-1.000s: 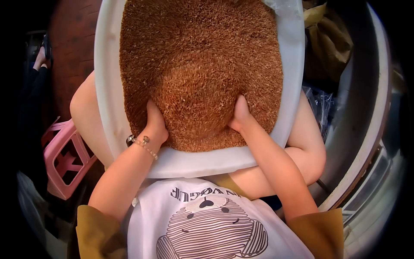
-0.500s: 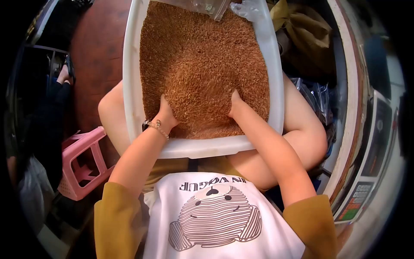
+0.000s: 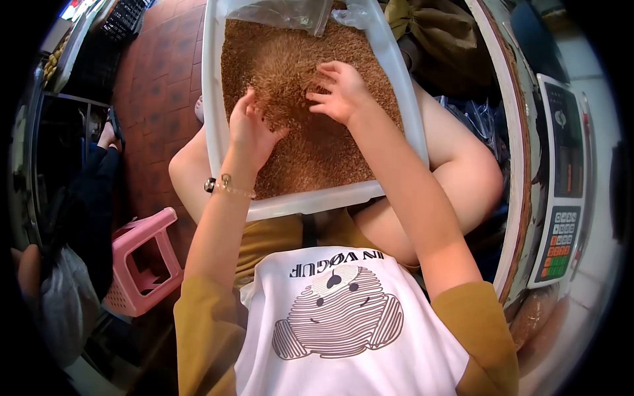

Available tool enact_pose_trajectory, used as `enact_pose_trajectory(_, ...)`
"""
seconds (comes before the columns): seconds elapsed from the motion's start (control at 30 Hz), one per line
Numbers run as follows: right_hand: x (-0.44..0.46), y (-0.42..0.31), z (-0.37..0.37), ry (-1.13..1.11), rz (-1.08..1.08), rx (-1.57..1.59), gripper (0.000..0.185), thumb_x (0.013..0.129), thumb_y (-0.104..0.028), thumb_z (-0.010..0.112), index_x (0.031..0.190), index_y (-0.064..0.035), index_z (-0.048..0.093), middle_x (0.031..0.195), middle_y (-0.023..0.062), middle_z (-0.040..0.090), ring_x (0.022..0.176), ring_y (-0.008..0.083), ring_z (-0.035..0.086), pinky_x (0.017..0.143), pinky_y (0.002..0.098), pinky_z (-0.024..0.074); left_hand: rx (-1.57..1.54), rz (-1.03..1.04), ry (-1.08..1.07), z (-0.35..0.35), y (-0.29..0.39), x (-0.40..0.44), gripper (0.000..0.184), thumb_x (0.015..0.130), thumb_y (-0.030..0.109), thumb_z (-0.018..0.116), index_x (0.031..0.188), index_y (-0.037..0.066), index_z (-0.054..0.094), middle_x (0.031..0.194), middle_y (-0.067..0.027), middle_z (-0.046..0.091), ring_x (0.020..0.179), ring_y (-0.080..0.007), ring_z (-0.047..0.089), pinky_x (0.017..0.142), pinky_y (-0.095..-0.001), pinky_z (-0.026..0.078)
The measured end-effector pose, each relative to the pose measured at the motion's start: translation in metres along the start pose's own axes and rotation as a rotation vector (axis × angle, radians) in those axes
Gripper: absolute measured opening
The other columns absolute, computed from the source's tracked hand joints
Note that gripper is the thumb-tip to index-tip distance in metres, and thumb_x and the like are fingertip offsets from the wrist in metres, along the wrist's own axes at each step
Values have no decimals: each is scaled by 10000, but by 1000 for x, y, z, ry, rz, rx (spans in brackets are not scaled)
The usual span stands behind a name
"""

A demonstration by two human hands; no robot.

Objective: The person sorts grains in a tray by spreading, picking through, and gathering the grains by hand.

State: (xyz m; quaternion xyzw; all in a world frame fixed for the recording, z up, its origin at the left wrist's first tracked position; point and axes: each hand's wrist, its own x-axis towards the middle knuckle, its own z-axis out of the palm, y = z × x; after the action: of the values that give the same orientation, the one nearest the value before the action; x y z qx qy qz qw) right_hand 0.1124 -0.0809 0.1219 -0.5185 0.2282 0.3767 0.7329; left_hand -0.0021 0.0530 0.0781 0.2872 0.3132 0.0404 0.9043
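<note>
A white plastic tub rests across my lap, with reddish-brown grain spread inside it. My left hand is raised over the grain at the tub's left side, fingers apart and curved inward. Opposite it, my right hand has its fingers spread and bent, palm toward the left hand. Loose grains blur in the air between and beyond the two hands. A hollow shows in the grain beneath them. Clear plastic bags lie at the tub's far end.
A pink plastic stool stands at left on red floor tiles. Another person's leg is farther left. To the right are a brown sack and a scale with a keypad beyond a worn ledge.
Both hands have come up out of the grain and moved away from my body, closer together. Grain that was heaped between them is now scattering in the air. The view has shifted slightly.
</note>
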Motion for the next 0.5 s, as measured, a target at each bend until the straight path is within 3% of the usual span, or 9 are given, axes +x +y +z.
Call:
enact_pose_trajectory(0.07,14,14,-25,-20,-42,-107,437,889,-232,540,1276,-36,483,1236,170,539,1202,377,503,1051,556,340,160,8,274,6,-9,-21,505,957,349,474,1413,162,364,1463,-122,355,1375,-315,310,1116,-624,159)
enact_pose_trajectory(0.1,19,19,-41,-54,-71,-199,456,886,-244,546,1290,-40,486,1211,158,564,1200,371,520,1042,549,352,209,12,323,1,-14,-23,582,916,370,543,1435,150,395,1494,-151,332,1393,-315,291,1138,-513,191)
enact_pose_trajectory(0.13,16,21,-49,-90,-99,-289,476,883,-256,552,1304,-43,490,1185,146,590,1198,364,538,1033,542,365,315,12,295,-9,-19,-21,566,917,348,529,1427,146,387,1501,-136,324,1388,-311,292,1125,-527,204)
enact_pose_trajectory(0.2,4,22,-59,40,-150,-897,422,876,-270,550,1234,-51,597,1152,136,658,1127,327,614,971,473,448,526,14,238,-29,-25,-18,534,919,305,500,1411,138,373,1514,-107,308,1377,-304,293,1097,-554,231)
enact_pose_trajectory(0.27,-10,24,-61,180,-182,-1628,378,877,-250,535,1178,-50,646,1172,145,663,1096,314,636,939,439,483,857,-24,154,-42,-29,-8,446,899,296,498,1284,70,508,1320,-136,505,1205,-279,478,1020,-431,355)
enact_pose_trajectory(0.33,-8,33,-65,210,-87,-1813,364,875,-230,519,1157,-52,666,1224,154,639,1119,316,625,935,429,492,1309,-92,-65,-54,-31,-1,388,901,295,501,1187,44,575,1117,-128,608,1047,-256,572,944,-355,430)
enact_pose_trajectory(0.37,-8,37,-68,225,-32,-1906,359,874,-219,512,1147,-54,676,1251,158,628,1130,318,620,933,424,497,1658,-46,-43,-61,-41,-5,394,895,303,489,1079,-14,632,988,-182,667,966,-313,633,874,-364,485)
enact_pose_trajectory(0.47,-9,41,-61,237,-17,-1947,372,871,-194,503,1178,-56,661,1256,164,623,1146,321,612,943,430,494,2084,-105,-106,-57,-48,-17,426,889,310,477,1070,-27,664,1118,-244,648,1065,-386,611,896,-455,490)
enact_pose_trajectory(0.5,-10,42,-60,259,-19,-1949,373,872,-191,500,1180,-54,659,1255,168,622,1142,320,614,944,435,491,2084,-56,-67,-60,-50,-16,414,891,305,480,1011,-31,690,1053,-230,673,1007,-401,632,868,-471,509)
